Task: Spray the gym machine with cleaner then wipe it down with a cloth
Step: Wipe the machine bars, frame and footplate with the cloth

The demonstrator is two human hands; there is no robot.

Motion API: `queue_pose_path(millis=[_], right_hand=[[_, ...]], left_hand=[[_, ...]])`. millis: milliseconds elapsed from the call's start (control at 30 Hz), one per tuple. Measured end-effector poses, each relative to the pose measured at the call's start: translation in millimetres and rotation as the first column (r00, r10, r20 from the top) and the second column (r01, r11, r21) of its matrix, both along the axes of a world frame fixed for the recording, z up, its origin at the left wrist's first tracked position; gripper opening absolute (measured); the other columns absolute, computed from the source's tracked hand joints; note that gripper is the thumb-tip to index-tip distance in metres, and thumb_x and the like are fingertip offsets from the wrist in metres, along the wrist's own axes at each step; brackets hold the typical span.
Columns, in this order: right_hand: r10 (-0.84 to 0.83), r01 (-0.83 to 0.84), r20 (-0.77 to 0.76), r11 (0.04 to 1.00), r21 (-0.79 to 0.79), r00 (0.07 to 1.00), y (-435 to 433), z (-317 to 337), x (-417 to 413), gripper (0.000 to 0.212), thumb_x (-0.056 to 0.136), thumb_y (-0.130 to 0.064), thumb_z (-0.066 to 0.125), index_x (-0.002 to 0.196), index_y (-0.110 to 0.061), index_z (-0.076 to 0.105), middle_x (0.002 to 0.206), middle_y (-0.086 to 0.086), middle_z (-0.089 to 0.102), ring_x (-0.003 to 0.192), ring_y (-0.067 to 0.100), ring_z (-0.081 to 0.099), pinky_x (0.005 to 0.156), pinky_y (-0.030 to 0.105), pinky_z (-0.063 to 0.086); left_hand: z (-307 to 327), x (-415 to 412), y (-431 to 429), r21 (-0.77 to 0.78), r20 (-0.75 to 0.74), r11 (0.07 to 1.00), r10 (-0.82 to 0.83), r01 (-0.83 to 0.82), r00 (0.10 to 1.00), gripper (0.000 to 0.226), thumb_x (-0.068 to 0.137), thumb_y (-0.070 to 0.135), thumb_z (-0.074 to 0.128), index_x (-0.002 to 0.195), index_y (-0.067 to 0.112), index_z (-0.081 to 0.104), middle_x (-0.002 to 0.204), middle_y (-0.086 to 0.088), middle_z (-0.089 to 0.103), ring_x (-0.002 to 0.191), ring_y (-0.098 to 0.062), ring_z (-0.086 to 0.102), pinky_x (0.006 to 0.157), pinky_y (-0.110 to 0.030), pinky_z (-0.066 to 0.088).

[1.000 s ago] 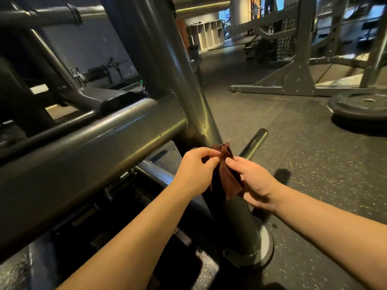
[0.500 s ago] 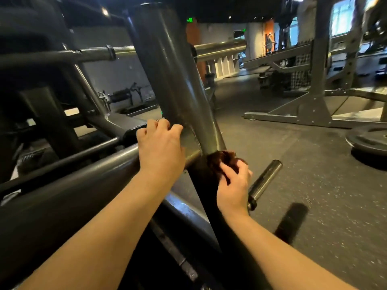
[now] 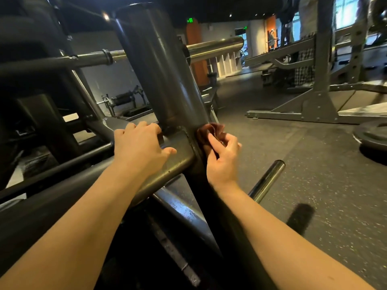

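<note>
The right hand pinches a crumpled brown cloth against the machine's smooth, round steel upright. The left hand rests on the sloping tube, fingers relaxed. The floor is speckled rubber.

nothing here can be read from where i stand. two small green lit signs hang at the ceiling at the far end of the room, one beyond the top of the gym machine, the other further right, but both are too small and blurred to make out any letters. a poster on the far orange wall shows a figure, its wording too small to tell. the machine's dark tubes show no label or brand mark that i can make out.
</note>
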State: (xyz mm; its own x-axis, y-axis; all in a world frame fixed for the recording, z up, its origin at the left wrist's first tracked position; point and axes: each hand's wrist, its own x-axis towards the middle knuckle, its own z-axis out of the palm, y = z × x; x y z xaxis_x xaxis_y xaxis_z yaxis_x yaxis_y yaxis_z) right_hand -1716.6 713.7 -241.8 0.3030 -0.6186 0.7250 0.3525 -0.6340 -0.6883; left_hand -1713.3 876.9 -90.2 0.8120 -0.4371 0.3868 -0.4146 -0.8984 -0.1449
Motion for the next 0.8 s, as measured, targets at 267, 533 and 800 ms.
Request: queue_pose_path(millis=[267,533,800], right_hand=[[0.067,0.005,-0.201,0.942,0.337,0.977,-19,-62,-19,0.032,0.105,-0.020,0.055,0.133,-0.009,0.066,0.111,0.001,0.049,0.110,0.022,0.051,0.098,0.030,0.046],[0.114,-0.083,-0.082,0.947,0.311,0.990,-7,34,15,0.036,0.106,-0.022,0.053,0.140,-0.013,0.061,0.123,0.000,0.041,0.117,0.015,0.043,0.079,-0.005,0.033],[0.172,-0.176,-0.055,0.980,-0.095,0.984,38,3,-12,0.038,0.098,-0.014,0.063,0.134,-0.023,0.068,0.121,0.001,0.052,0.113,0.013,0.041,0.100,0.021,0.040]], left_hand=[[-6,1,1,-0.023,0.032,1.000,-0.019,0.020,0.999,0.072,0.089,0.071,0.061,0.146,0.027,0.051,0.140,-0.002,0.059,0.131,-0.028,0.050,0.110,-0.047,0.034],[-1,6,5,-0.033,-0.010,0.999,-0.040,0.040,0.999,0.069,0.091,0.066,0.063,0.147,0.029,0.050,0.139,0.001,0.059,0.131,-0.025,0.049,0.111,-0.049,0.033],[-5,8,7,-0.092,-0.002,0.993,-0.069,0.069,0.998,0.064,0.092,0.061,0.065,0.145,0.029,0.053,0.138,0.002,0.059,0.127,-0.024,0.050,0.109,-0.049,0.032]])
